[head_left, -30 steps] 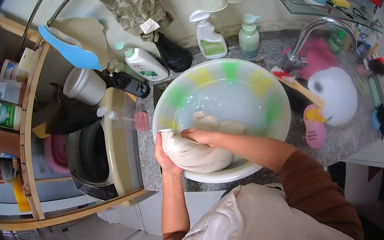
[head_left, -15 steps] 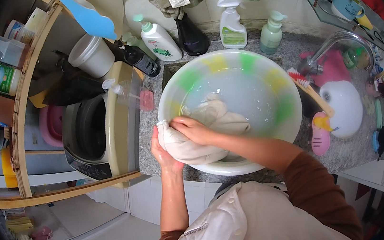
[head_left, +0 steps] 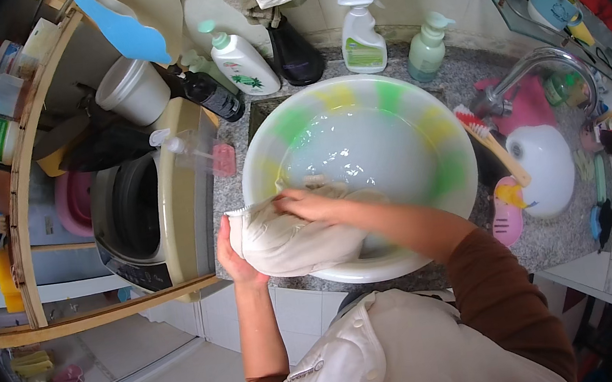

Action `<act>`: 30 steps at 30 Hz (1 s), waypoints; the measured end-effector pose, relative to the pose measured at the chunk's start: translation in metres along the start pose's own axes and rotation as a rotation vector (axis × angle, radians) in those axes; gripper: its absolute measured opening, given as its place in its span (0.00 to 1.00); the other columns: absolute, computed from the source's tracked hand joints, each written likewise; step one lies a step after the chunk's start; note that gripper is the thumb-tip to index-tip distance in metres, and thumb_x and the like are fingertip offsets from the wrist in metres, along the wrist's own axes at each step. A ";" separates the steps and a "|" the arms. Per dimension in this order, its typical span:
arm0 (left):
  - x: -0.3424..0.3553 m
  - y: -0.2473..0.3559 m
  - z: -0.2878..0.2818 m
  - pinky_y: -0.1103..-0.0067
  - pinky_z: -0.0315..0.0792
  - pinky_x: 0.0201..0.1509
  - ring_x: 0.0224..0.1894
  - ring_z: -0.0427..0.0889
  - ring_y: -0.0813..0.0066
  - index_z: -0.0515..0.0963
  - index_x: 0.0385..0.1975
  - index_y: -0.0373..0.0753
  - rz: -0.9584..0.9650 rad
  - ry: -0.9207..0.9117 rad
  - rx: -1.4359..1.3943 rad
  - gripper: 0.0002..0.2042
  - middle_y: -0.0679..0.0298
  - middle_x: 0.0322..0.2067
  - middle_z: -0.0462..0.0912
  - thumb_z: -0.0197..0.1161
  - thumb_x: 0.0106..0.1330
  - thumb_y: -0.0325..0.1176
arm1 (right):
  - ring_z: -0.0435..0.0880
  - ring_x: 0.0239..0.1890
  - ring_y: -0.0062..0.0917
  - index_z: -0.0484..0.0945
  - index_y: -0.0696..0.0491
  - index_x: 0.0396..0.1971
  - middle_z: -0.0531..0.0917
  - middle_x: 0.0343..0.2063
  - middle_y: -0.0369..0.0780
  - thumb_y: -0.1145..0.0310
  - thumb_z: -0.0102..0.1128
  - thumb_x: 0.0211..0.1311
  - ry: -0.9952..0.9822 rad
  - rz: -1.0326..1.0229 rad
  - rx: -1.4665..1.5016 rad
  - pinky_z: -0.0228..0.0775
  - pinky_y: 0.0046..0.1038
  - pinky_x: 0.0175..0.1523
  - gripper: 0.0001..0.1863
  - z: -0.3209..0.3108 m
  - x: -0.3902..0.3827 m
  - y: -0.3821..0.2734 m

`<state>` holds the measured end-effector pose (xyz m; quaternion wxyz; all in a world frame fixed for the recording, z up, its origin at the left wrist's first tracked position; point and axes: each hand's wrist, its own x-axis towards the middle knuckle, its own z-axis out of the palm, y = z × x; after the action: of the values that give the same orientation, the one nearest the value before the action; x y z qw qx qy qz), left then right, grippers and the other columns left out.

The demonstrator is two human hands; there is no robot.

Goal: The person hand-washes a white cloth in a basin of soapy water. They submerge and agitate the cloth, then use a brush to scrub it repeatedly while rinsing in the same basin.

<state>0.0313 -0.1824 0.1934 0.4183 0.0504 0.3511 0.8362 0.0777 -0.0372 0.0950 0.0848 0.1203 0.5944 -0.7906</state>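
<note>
A wet cream cloth (head_left: 290,246), with a ridged edge at its left end, hangs over the near left rim of a big white basin (head_left: 336,97) with green and yellow patches. My left hand (head_left: 238,259) grips that left end from outside the rim, its fingers partly hidden behind the fabric. Across the basin reaches my right arm. My right hand (head_left: 309,204) is closed on the upper side of the cloth, its fingertips sunk in the folds. Cloudy water (head_left: 383,136) fills the basin, and part of the cloth lies in it.
Behind the basin stand a spray bottle (head_left: 362,35), a green pump bottle (head_left: 427,50) and a white lotion bottle (head_left: 245,65). To the right are a scrub brush (head_left: 495,145), a pink brush (head_left: 509,223), a white bowl (head_left: 548,169) and a faucet (head_left: 529,76). A washing machine (head_left: 181,199) stands left.
My left hand has pulled the cloth's end left over the rim, so more of it is stretched out. My right hand stays on the cloth, slightly lower.
</note>
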 end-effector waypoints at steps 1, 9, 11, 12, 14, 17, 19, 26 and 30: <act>0.001 0.000 -0.006 0.68 0.69 0.51 0.46 0.76 0.60 0.70 0.47 0.31 -0.002 -0.027 -0.038 0.25 0.51 0.44 0.76 0.41 0.65 0.49 | 0.72 0.47 0.23 0.72 0.53 0.46 0.75 0.43 0.39 0.56 0.43 0.65 -0.003 -0.118 0.120 0.61 0.23 0.52 0.19 0.016 0.000 -0.007; -0.012 0.010 0.017 0.69 0.73 0.45 0.39 0.79 0.62 0.75 0.41 0.35 0.078 0.067 0.059 0.21 0.55 0.37 0.80 0.41 0.65 0.45 | 0.71 0.49 0.38 0.75 0.45 0.41 0.75 0.42 0.43 0.54 0.48 0.59 -0.051 -0.232 -1.083 0.60 0.40 0.53 0.15 -0.031 0.007 0.050; -0.012 0.014 0.017 0.68 0.72 0.45 0.39 0.79 0.61 0.74 0.41 0.35 0.128 0.104 0.086 0.21 0.55 0.38 0.79 0.40 0.66 0.45 | 0.70 0.49 0.38 0.76 0.44 0.40 0.74 0.42 0.43 0.54 0.51 0.56 -0.011 -0.203 -1.143 0.61 0.41 0.52 0.15 -0.047 0.016 0.074; -0.009 0.018 0.017 0.68 0.72 0.45 0.39 0.79 0.61 0.74 0.42 0.35 0.125 0.069 0.098 0.21 0.55 0.38 0.79 0.40 0.66 0.45 | 0.70 0.50 0.38 0.76 0.43 0.40 0.74 0.43 0.43 0.54 0.52 0.55 0.008 -0.186 -1.173 0.61 0.42 0.52 0.15 -0.053 0.020 0.085; -0.008 0.023 0.013 0.68 0.72 0.45 0.39 0.79 0.62 0.73 0.43 0.35 0.122 0.019 0.113 0.21 0.55 0.38 0.79 0.40 0.66 0.45 | 0.72 0.47 0.36 0.75 0.45 0.40 0.74 0.42 0.42 0.56 0.56 0.52 0.055 -0.100 -1.059 0.62 0.40 0.51 0.15 -0.055 0.013 0.078; -0.005 0.026 0.014 0.71 0.73 0.42 0.37 0.79 0.63 0.73 0.40 0.32 0.180 0.104 0.198 0.21 0.54 0.37 0.79 0.42 0.65 0.45 | 0.74 0.41 0.30 0.72 0.47 0.41 0.74 0.39 0.40 0.60 0.59 0.49 0.162 0.129 -0.516 0.65 0.38 0.46 0.18 -0.070 -0.006 0.060; 0.004 0.031 0.015 0.73 0.73 0.42 0.37 0.79 0.66 0.74 0.39 0.33 0.214 0.147 0.250 0.19 0.55 0.36 0.79 0.44 0.66 0.45 | 0.73 0.34 0.24 0.68 0.48 0.43 0.73 0.32 0.37 0.65 0.60 0.46 0.355 0.270 -0.056 0.68 0.35 0.36 0.21 -0.080 -0.014 0.052; 0.050 0.040 0.010 0.74 0.70 0.44 0.38 0.80 0.62 0.75 0.37 0.27 -0.077 0.201 1.480 0.24 0.52 0.34 0.80 0.48 0.64 0.48 | 0.72 0.32 0.22 0.68 0.49 0.40 0.71 0.32 0.36 0.67 0.58 0.50 0.436 0.160 0.385 0.72 0.30 0.34 0.16 -0.135 -0.082 -0.012; 0.067 0.017 0.016 0.65 0.68 0.48 0.42 0.77 0.50 0.71 0.44 0.34 -0.462 -0.245 2.403 0.23 0.45 0.37 0.78 0.45 0.61 0.48 | 0.73 0.31 0.20 0.70 0.49 0.38 0.72 0.30 0.34 0.67 0.57 0.51 0.572 0.137 0.325 0.73 0.28 0.36 0.13 -0.150 -0.136 -0.033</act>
<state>-0.0168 -0.1311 0.2024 0.2747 0.4184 0.8570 -0.1222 0.2122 0.1147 0.1252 -0.0526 0.3888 0.4506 -0.8019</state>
